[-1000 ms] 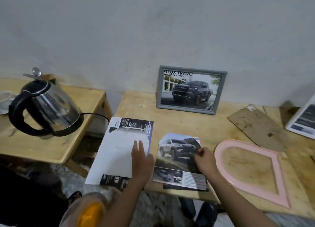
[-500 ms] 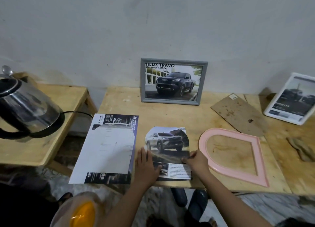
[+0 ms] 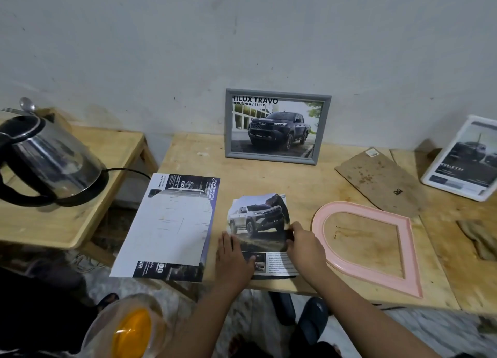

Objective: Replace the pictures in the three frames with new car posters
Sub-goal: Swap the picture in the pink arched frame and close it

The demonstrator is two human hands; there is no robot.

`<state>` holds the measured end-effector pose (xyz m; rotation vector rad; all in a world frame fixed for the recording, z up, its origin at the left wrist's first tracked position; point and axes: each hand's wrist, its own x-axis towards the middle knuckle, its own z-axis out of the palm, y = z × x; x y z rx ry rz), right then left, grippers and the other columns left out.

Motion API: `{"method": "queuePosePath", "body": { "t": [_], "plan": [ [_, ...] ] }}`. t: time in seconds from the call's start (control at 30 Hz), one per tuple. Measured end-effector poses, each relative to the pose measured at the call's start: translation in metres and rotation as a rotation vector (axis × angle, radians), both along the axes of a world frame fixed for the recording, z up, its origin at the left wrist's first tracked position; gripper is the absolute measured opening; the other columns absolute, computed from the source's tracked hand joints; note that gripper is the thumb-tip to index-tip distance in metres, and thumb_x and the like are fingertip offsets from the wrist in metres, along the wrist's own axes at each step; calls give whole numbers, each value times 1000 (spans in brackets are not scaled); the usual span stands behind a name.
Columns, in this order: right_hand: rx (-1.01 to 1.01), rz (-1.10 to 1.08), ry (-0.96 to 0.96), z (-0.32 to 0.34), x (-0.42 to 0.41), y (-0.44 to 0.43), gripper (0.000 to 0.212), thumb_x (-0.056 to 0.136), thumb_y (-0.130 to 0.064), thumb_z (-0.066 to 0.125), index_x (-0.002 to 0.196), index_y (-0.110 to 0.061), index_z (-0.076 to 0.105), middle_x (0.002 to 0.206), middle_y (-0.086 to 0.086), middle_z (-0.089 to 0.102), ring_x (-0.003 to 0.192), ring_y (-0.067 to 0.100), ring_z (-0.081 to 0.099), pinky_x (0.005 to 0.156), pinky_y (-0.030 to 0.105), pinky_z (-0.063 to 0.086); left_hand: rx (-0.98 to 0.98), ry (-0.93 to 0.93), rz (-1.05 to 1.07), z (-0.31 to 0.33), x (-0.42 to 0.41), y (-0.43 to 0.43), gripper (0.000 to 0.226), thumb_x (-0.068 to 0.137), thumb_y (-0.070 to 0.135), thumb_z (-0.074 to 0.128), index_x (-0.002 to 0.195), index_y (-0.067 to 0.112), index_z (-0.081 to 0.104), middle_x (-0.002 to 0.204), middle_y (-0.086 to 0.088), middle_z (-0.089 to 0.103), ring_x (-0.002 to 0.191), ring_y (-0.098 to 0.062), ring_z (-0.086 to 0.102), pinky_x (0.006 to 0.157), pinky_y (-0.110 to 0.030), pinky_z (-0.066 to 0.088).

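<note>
A torn car poster (image 3: 258,217) showing a silver pickup lies on the wooden table (image 3: 301,180). My left hand (image 3: 234,258) presses flat on its lower left corner. My right hand (image 3: 305,243) pinches its right edge. Right of it an empty pink arch-shaped frame (image 3: 371,271) lies flat. A grey frame (image 3: 277,126) with a dark pickup poster leans on the wall. A white frame (image 3: 461,158) holding a car picture leans at the far right. A brown backing board (image 3: 382,180) lies behind the pink frame.
A large brochure sheet (image 3: 172,223) overhangs the table's left front edge. A steel kettle (image 3: 48,158) with its cord stands on a lower side table (image 3: 88,204). A cloth scrap (image 3: 478,239) lies at the right. Dark sandals (image 3: 309,317) sit under the table.
My left hand slid from the brochure sheet onto the torn poster's lower left. My right hand stays at the poster's right edge. The camera view swung right, then partly back left.
</note>
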<state>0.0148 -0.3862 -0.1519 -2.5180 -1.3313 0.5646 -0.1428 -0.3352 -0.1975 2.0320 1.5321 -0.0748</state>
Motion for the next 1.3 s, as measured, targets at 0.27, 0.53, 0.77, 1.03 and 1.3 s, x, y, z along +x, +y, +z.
{"method": "queuePosePath", "body": {
  "t": [0.27,0.53,0.77,1.03,1.3],
  "plan": [
    [294,162,287,9,-15,-4,18,92,-10,43,107,-15,50,100,5,60,91,24,58,73,34,44,34,-8,47,-6,3,3,75,94,42,46,148,6,8,156,-18,-11,144,-31,-10,118,-37,2],
    [551,396,370,48,-28,5,33,95,-19,41,126,-24,53,125,-11,58,113,6,52,91,24,43,-598,-1286,663,91,-3,58,51,97,47,34,128,11,50,126,-14,57,108,-26,58,88,-39,50],
    [720,692,23,57,-12,17,40,84,-9,52,123,-20,55,141,-2,48,135,14,35,108,32,30,-691,-1750,409,164,-9,58,64,70,60,57,120,22,63,118,-16,62,101,-28,62,92,-44,47],
    [713,646,-90,55,47,-2,32,92,-30,49,122,-24,56,145,-6,42,140,11,26,112,42,23,-685,-1647,565,152,25,55,33,84,5,44,111,6,63,115,-13,66,98,-27,62,87,-43,51],
    [786,-230,746,67,131,-42,54,90,-7,57,136,-21,33,133,1,43,102,-4,55,74,6,46,-828,-1457,518,135,101,37,31,89,5,41,116,6,58,112,-13,68,96,-29,66,96,-48,44]
  ]
}}
